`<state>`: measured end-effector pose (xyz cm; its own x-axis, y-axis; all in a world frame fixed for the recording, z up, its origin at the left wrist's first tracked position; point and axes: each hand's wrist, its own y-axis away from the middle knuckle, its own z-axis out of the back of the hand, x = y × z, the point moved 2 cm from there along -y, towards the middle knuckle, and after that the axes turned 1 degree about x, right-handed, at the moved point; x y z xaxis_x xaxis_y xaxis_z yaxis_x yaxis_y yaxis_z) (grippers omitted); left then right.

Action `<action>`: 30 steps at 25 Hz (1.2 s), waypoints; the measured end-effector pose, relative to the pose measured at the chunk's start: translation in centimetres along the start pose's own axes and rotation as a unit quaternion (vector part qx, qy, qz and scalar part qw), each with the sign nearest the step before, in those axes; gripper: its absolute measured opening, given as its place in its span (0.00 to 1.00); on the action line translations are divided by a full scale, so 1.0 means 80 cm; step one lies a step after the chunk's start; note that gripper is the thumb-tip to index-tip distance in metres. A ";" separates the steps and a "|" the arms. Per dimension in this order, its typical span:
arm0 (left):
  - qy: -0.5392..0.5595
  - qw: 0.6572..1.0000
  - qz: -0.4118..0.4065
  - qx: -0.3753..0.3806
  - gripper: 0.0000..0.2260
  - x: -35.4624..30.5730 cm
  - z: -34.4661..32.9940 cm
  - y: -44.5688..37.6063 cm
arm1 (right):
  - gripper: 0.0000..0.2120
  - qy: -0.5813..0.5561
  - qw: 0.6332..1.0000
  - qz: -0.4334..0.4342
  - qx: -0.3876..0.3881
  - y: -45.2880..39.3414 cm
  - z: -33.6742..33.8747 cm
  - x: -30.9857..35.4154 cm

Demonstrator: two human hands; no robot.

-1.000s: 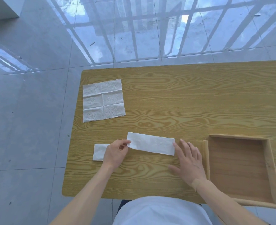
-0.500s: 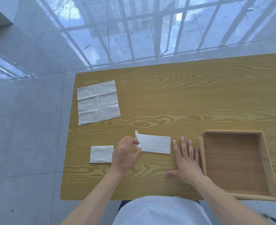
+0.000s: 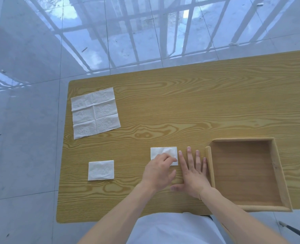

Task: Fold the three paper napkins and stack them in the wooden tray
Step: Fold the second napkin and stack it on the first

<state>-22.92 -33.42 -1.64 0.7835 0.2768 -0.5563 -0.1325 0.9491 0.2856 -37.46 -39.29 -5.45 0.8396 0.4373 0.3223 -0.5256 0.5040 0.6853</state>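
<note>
Beside the bare wooden tray (image 3: 276, 175), both hands seemingly press flat one folded napkin (image 3: 160, 152).

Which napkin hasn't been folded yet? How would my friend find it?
Start at the wooden table and look to its far left corner, away from the wooden tray. The unfolded napkin lies flat there by itself. It is the big square with crease lines across it, while the two folded napkins, one nearer the person and one under the left hand, are small rectangles.
</note>
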 end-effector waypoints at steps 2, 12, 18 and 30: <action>-0.033 0.999 0.003 0.024 0.18 0.000 -0.005 -0.003 | 0.63 0.000 1.000 0.002 -0.006 -0.002 -0.002 -0.001; -0.080 0.992 -0.005 -0.098 0.13 0.037 0.016 0.012 | 0.46 0.001 0.986 0.007 -0.168 0.006 0.013 0.006; -0.163 0.983 0.013 -0.080 0.18 0.065 0.016 0.019 | 0.33 0.094 0.962 0.130 -0.219 -0.003 0.007 0.040; -0.124 0.986 0.105 0.028 0.12 0.069 0.049 -0.044 | 0.18 0.059 0.988 0.009 -0.145 -0.053 0.069 0.050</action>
<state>-15.77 -35.80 -2.68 0.8674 0.4153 -0.2743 -0.2800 0.8628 0.4209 -31.09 -43.79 -3.45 0.8173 0.5225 0.2429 -0.5714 0.6805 0.4587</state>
